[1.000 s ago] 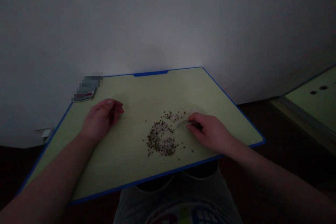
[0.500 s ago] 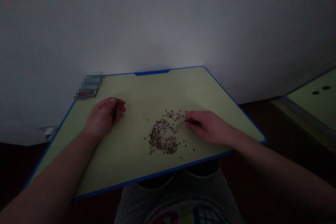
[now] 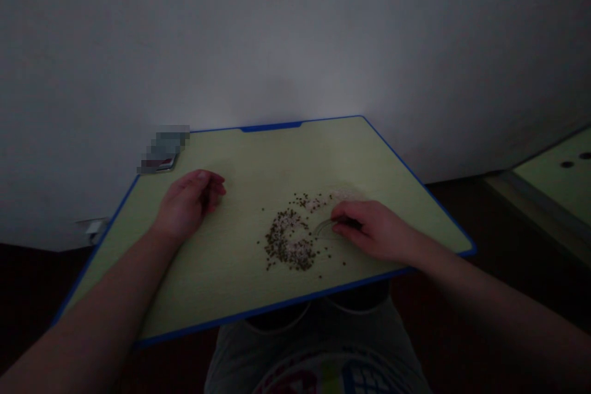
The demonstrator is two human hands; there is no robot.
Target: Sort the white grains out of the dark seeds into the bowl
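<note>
**Small clear piece pinched beside the seed pile**

A small clear curved piece [image 3: 325,229], too dim to be identified further, is held flat against the green desk [image 3: 258,160] at the right edge of a pile of dark seeds mixed with pale grains [image 3: 290,240]. It is pinched between thumb and fingertips of the right hand [image 3: 372,231], whose fingers are curled over it. The pile is spread in a rough crescent just left of the piece, with loose seeds scattered around it. A paler patch of grains [image 3: 344,195] is seen just beyond the right hand. The left hand [image 3: 189,200] is laid on the desk well apart from the pile, loosely curled and holding nothing. A blue rim [image 3: 270,127] is seen along the desk's far edge, and a small blurred object [image 3: 164,149] lies at the far left corner.
</note>
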